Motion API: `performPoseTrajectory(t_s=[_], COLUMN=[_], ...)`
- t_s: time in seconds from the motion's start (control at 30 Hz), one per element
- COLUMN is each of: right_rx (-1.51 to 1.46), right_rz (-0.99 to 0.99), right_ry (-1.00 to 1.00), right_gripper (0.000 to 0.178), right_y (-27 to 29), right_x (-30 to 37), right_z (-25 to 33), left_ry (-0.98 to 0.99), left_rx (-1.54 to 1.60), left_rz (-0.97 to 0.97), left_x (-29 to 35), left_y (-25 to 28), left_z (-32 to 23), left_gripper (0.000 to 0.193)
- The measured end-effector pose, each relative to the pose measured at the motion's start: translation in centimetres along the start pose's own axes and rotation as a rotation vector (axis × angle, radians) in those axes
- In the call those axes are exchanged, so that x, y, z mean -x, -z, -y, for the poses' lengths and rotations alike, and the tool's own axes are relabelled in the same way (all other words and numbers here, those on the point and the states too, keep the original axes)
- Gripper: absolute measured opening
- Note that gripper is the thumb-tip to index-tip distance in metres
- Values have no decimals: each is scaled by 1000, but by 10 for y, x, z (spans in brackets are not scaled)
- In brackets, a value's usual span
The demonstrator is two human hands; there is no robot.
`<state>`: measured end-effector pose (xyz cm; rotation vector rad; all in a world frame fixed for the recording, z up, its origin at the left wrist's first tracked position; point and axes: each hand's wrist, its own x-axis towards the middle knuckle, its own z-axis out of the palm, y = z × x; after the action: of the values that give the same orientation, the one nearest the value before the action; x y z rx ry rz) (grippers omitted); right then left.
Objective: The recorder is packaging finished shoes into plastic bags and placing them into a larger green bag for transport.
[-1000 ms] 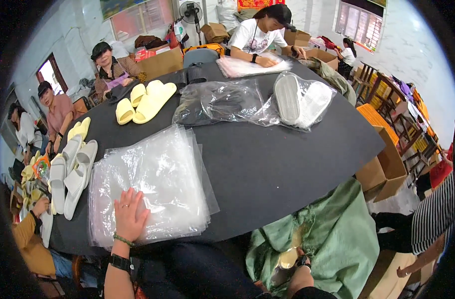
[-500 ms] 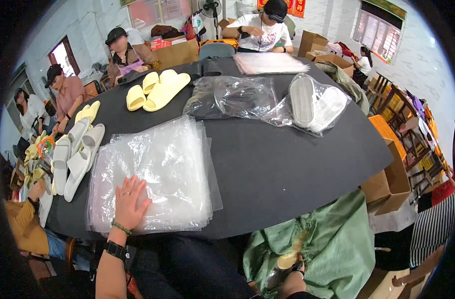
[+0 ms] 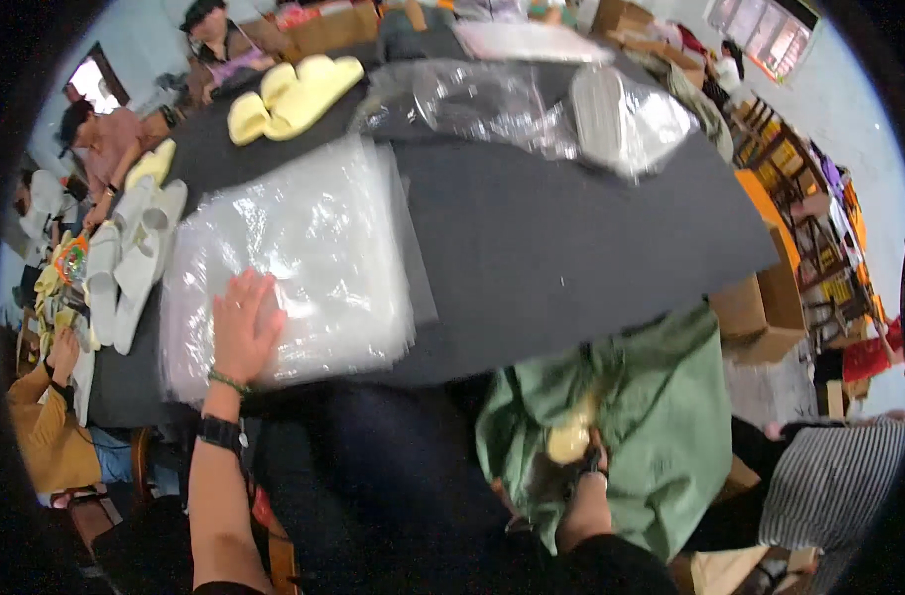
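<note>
My left hand [image 3: 244, 327] lies flat, fingers spread, on a stack of clear plastic bags [image 3: 323, 228] at the table's near left. A beaded bracelet and a dark watch are on that wrist. Low on the right, my right hand [image 3: 598, 454] is at the green sack [image 3: 661, 426], closed on what looks like a yellow slipper [image 3: 569, 443] in clear plastic. Blur and the sack's folds hide most of its fingers. Grey slippers [image 3: 140, 253] lie left of the bag stack. Yellow slippers [image 3: 299, 97] lie beyond it.
The dark table [image 3: 561, 228] also bears a bagged pair of grey-white slippers [image 3: 616, 119], crumpled clear plastic [image 3: 462, 99] and another bag stack [image 3: 532, 42]. A cardboard box [image 3: 765, 312] stands right of the sack. Co-workers sit along the far and left sides; a person in stripes [image 3: 839, 486] is at lower right.
The view has tilted down, so the table sits higher in it. My left hand stays on the bag stack. My right hand, with the yellow slipper, shows more fully at the sack.
</note>
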<state>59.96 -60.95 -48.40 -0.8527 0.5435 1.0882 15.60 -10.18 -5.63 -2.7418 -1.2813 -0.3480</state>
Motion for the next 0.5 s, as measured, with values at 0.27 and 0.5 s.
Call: performPoseTrajectory(t_s=[0.27, 0.5], right_rx=[1783, 1135], right_rz=[-479, -199], right_ry=[365, 686], right_gripper=[52, 47], right_y=[67, 28], right_x=[113, 224], right_z=[93, 150], left_ry=[-78, -67], left_rx=[95, 105], left_rz=[-62, -65], left_x=[-18, -13], left_y=[-20, -35], left_z=[-16, -18], left_gripper=[52, 51])
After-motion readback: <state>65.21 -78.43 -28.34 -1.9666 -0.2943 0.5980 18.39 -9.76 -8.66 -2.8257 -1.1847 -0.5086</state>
